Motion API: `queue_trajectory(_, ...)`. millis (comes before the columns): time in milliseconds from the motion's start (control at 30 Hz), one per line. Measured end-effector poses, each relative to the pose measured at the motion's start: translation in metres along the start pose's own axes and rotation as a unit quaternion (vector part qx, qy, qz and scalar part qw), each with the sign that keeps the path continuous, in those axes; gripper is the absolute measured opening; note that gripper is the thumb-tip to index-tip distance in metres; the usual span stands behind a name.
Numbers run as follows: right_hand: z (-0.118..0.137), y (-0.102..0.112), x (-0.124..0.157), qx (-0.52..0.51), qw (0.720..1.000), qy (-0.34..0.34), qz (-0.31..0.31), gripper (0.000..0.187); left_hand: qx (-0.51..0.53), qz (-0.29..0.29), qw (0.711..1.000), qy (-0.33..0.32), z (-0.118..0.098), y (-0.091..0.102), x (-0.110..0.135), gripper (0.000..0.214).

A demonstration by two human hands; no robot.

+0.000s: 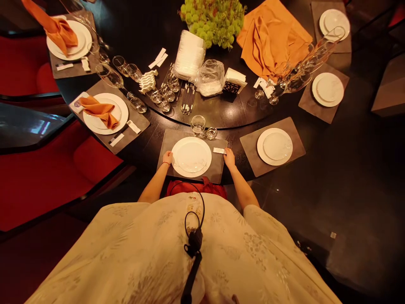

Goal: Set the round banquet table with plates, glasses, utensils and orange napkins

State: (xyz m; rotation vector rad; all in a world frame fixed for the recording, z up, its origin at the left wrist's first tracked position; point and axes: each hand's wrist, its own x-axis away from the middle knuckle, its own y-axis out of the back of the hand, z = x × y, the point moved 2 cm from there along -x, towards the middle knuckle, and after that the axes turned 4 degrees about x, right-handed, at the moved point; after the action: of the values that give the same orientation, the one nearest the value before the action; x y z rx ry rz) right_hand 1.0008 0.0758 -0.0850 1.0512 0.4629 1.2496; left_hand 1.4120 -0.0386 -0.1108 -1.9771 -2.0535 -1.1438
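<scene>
A white plate with a smaller plate stacked on it sits on a grey placemat right in front of me, at the edge of a dark round table. My left hand rests at the plate's left rim, fingers curled against it. My right hand lies on the mat's right side, fingertips touching a small white chopstick rest. Two small glasses stand just beyond the plate.
Further place settings lie left and right, some with orange napkins. On the dark turntable are folded orange napkins, a green flower centrepiece, stacked white dishes, chopsticks, glasses. Red chairs stand at left.
</scene>
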Motion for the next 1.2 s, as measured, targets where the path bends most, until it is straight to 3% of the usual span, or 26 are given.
queue_trajectory(267,0.015,0.007,-0.003,0.073,0.997,0.010,0.020,0.042,-0.015,-0.005,1.000,-0.001,-0.003,0.005,-0.003,0.015)
queue_trajectory(467,0.015,0.007,-0.001,0.066,0.998,-0.005,0.023,0.042,-0.071,0.011,0.997,-0.023,-0.006,0.017,0.011,0.020)
queue_trajectory(667,0.024,0.012,0.007,0.062,0.998,-0.018,0.001,0.047,-0.159,0.001,0.985,-0.065,-0.005,0.010,0.036,0.054)
queue_trajectory(767,0.044,0.004,0.019,0.060,0.997,-0.014,-0.045,0.042,-0.208,0.001,0.974,-0.086,-0.003,0.002,0.043,0.036)
queue_trajectory(867,0.071,-0.019,0.033,0.053,0.997,-0.030,0.043,0.029,-0.219,0.007,0.972,-0.085,-0.001,-0.001,0.043,0.025)
queue_trajectory(967,0.091,-0.042,0.041,0.067,0.984,-0.082,0.142,0.031,-0.206,0.004,0.975,-0.087,-0.001,-0.001,0.041,0.028)
queue_trajectory(1067,0.099,-0.050,0.043,0.078,0.983,-0.092,0.139,0.030,-0.203,0.011,0.975,-0.084,-0.001,0.002,0.040,0.031)
queue_trajectory(1200,0.097,-0.044,0.039,0.075,0.988,-0.053,0.124,0.033,-0.215,0.003,0.972,-0.095,-0.011,0.011,0.030,0.036)
